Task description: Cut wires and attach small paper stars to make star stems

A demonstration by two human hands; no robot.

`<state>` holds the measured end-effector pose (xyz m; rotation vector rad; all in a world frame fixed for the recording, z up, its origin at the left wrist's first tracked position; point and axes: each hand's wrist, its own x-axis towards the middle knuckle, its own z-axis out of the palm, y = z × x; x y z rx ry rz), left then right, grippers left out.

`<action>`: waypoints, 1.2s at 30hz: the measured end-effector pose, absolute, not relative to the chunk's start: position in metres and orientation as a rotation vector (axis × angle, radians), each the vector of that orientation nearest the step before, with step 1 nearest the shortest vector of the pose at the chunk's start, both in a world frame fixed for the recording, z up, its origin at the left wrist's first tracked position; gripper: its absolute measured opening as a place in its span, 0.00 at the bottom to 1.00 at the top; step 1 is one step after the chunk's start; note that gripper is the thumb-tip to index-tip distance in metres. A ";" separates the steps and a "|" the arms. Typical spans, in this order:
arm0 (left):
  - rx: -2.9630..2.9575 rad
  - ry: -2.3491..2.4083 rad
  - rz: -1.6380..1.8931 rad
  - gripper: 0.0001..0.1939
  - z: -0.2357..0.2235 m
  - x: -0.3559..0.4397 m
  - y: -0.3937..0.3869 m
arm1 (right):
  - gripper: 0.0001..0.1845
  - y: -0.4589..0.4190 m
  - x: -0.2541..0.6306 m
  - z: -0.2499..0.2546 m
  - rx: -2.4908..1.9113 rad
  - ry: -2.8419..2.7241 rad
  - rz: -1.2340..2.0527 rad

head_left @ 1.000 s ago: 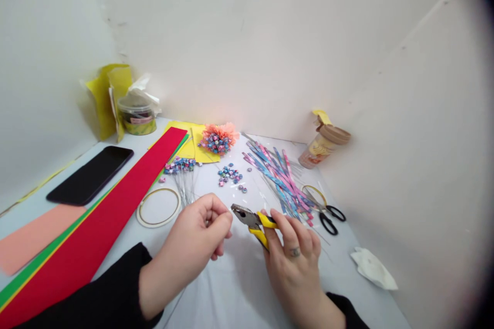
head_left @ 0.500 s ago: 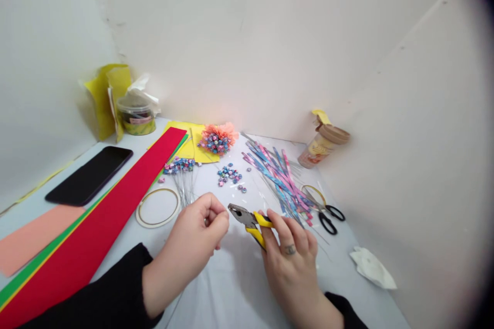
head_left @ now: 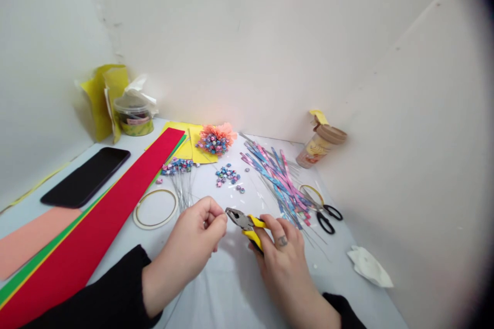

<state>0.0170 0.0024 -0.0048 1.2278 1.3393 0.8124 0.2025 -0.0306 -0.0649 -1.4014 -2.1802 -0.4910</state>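
Note:
My right hand is wrapped round the yellow-and-black handles of a pair of combination pliers. The jaws point left and their tip meets the fingertips of my left hand. That hand is closed in a pinch on what looks like a thin wire, mostly hidden by the fingers; a fine line trails below the hand. Behind it lies a bunch of wire stems topped with small folded paper stars. Loose blue and pink paper stars are scattered beyond the pliers.
Patterned paper strips, black-handled scissors and a tilted cup are at right. Left are a tape roll, long red paper and a phone. A coral paper flower stands at the back; crumpled tissue lies far right.
The pliers and my right hand have shifted slightly left, bringing the jaws to my left fingertips. My left hand keeps its pinch. The whole view has moved a little.

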 end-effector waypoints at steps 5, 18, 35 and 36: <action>1.163 1.313 0.813 0.07 -0.003 0.019 0.002 | 0.10 -0.030 0.203 -0.064 -1.417 -2.180 -0.372; 1.647 1.333 1.050 0.05 0.012 0.010 -0.004 | 0.15 -0.030 0.215 -0.058 -1.256 -2.041 -0.212; 1.916 1.255 1.113 0.05 0.012 0.011 -0.015 | 0.20 -0.035 0.213 -0.059 -1.163 -2.118 -0.173; 1.925 1.251 1.113 0.05 0.012 0.011 -0.016 | 0.20 -0.035 0.213 -0.059 -1.164 -2.117 -0.174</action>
